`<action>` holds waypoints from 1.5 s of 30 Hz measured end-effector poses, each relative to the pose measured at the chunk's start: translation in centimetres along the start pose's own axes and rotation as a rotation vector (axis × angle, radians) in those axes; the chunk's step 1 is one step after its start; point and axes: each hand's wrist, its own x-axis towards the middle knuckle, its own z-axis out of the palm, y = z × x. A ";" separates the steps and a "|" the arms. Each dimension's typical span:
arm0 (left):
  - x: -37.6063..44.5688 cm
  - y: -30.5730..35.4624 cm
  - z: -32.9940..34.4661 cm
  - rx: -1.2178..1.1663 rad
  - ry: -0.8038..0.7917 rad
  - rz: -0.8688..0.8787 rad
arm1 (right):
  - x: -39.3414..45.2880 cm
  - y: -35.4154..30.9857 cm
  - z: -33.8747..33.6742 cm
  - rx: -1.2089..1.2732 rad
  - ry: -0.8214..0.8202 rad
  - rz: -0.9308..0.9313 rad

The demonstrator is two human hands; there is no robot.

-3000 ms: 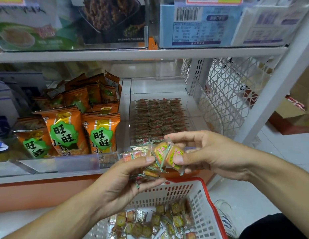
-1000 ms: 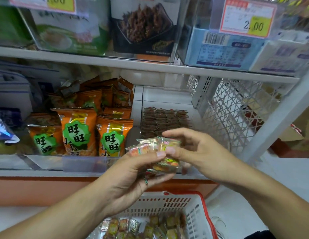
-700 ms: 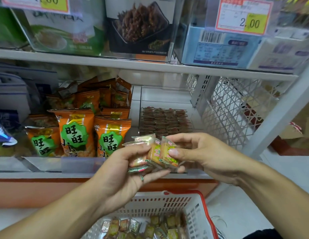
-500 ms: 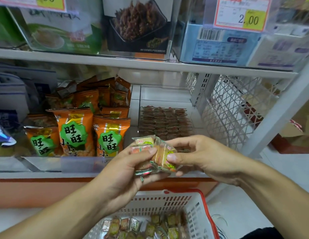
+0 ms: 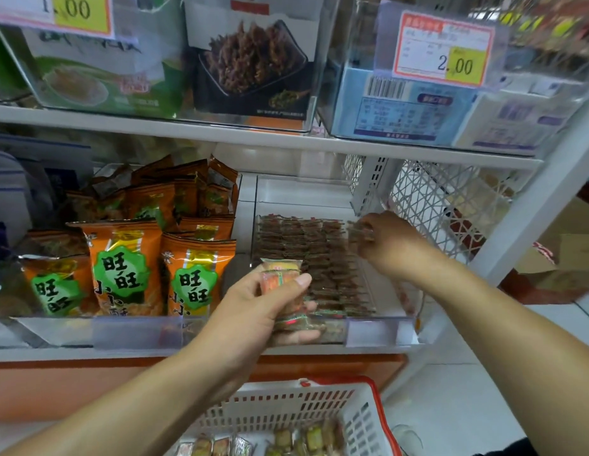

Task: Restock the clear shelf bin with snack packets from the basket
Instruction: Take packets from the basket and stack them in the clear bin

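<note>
Stock in hand: a small stack of snack packets point(image 5: 281, 281), held by my left hand point(image 5: 253, 311) in front of the clear shelf bin point(image 5: 378, 330), thumb curled over the top packet and fingers cupped beneath. Packets look light, soft-sided and glossy; I judge them slippery against each other, so a stack is best taken across its flat faces, not by the crimped ends.

Right hand point(image 5: 388, 245): reaching deep into the bin at its rear right, fingertips pinching one packet point(image 5: 359, 232); blur hides its print.

Bin contents: flat rows of packets point(image 5: 303, 255) covering most of the floor, with a bare strip along the right wall.

Basket point(image 5: 319, 409): white with a red rim, below the shelf, more packets point(image 5: 286, 441) loose in its bottom.

Adjacent stock: orange bags with green labels point(image 5: 122, 268) standing in the bin to the left; a price tag point(image 5: 443, 49) on the shelf above.

Status, as I judge it: restocking partway through, with supply left in the basket.
</note>
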 end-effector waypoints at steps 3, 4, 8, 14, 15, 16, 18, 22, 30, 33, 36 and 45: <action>0.8 -0.2 0.6 0.049 -0.028 0.023 | 5.0 1.1 1.9 -0.264 -0.063 0.044; 1.0 -0.3 0.8 0.055 -0.032 0.021 | 6.2 1.4 2.4 -0.328 -0.076 0.013; 2.0 -0.6 0.9 0.089 -0.012 0.006 | 9.9 1.8 4.2 -0.446 -0.119 0.011; 3.1 -0.8 0.4 0.102 -0.018 -0.024 | 12.6 0.8 4.9 -0.525 -0.278 0.036; 3.1 -0.9 0.4 0.103 -0.024 -0.029 | 12.7 0.8 4.7 -0.539 -0.268 0.036; 3.1 -0.9 0.3 0.104 -0.026 -0.032 | 12.5 0.8 4.6 -0.580 -0.252 0.015; 3.0 -1.0 0.0 0.108 -0.026 -0.037 | 12.6 1.1 4.6 -0.794 -0.190 -0.012; 2.9 -0.9 -0.1 0.104 -0.037 -0.047 | 12.7 1.7 4.8 -0.998 -0.118 -0.003; 2.7 -0.4 0.1 0.035 -0.048 -0.055 | 11.9 1.6 5.4 -0.695 -0.074 -0.055; 2.0 0.1 0.2 0.044 -0.053 -0.033 | 9.5 -0.5 3.4 -0.482 -0.097 -0.103; 1.1 0.4 0.2 0.075 0.000 -0.010 | 4.3 -3.9 1.0 0.014 -0.125 -0.167; -1.6 0.8 0.1 0.067 -0.083 -0.157 | -9.2 -6.0 1.9 0.659 -0.161 -0.282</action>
